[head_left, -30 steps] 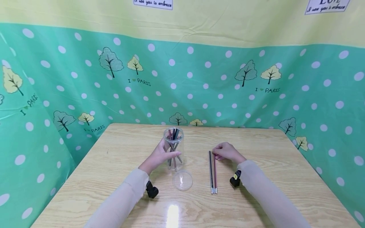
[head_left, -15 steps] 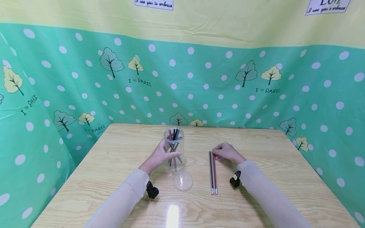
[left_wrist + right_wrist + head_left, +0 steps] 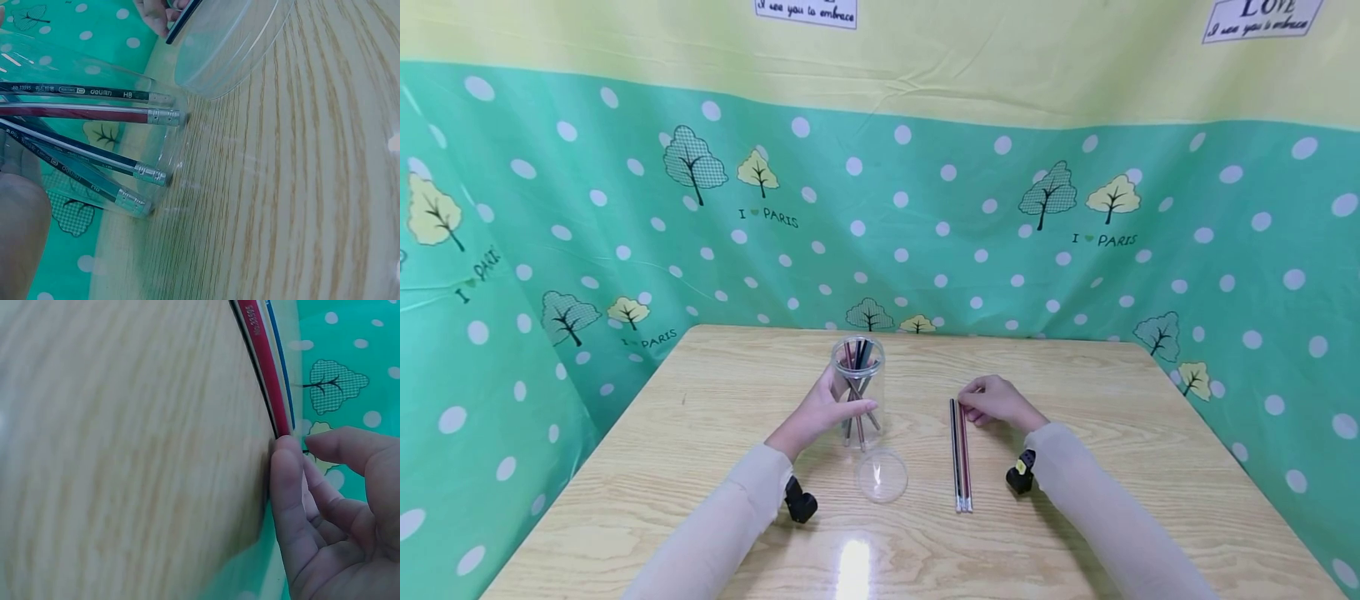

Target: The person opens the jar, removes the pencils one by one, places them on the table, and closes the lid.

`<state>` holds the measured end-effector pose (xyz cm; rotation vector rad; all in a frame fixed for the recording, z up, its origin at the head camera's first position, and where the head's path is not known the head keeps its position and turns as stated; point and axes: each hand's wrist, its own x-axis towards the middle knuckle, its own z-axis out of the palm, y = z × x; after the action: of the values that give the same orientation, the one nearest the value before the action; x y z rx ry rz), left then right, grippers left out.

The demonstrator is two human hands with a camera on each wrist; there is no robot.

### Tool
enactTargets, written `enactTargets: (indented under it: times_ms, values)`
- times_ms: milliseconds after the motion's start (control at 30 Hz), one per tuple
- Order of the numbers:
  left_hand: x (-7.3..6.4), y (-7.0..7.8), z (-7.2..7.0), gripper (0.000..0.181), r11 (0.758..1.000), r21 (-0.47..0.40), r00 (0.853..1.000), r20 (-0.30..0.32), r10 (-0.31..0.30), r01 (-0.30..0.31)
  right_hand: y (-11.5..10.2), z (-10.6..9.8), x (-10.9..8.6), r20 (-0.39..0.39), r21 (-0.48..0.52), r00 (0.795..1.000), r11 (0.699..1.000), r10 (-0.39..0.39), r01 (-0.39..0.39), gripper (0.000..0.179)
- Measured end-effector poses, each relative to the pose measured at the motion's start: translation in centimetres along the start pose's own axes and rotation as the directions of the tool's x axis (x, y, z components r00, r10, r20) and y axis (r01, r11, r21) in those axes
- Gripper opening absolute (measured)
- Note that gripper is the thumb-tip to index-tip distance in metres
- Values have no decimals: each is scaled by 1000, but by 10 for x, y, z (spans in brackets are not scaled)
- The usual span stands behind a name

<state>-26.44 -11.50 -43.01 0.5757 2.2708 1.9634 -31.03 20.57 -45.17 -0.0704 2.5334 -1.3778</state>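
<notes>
My left hand (image 3: 823, 410) grips a clear cylindrical jar (image 3: 881, 392) that stands upright at the back of the table. Inside it lean several pencils (image 3: 859, 387), dark and red, and their eraser ends (image 3: 164, 117) rest low in the jar in the left wrist view. To the right, several pencils lie side by side in a row on the table, among them a black pencil (image 3: 956, 454) and a red pencil (image 3: 966, 458). The fingertips of my right hand (image 3: 994, 400) pinch the far end of the red pencil (image 3: 269, 369); that end is hidden behind them.
A round clear lid (image 3: 882, 477) lies flat just in front of the jar, between it and the row of pencils. Behind the wooden table (image 3: 737, 367) hangs a green dotted curtain (image 3: 917, 225). A black wrist camera (image 3: 1020, 472) sits below the right wrist.
</notes>
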Motion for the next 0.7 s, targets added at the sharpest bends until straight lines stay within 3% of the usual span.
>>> enactTargets:
  times_ms: [233, 433, 700]
  values:
    - [0, 0, 0, 86, 1000, -2, 1000, 10, 6, -6, -12, -10, -9, 35, -8, 998, 998, -61, 62, 25]
    - [0, 0, 0, 88, 1000, -9, 1000, 23, 16, -16, -31, -16, -18, 26, -84, 993, 989, -119, 121, 26]
    - [-2, 8, 0, 87, 998, -16, 998, 19, -52, 53, -54, -17, -23, 35, -53, 982, 981, -187, 189, 24]
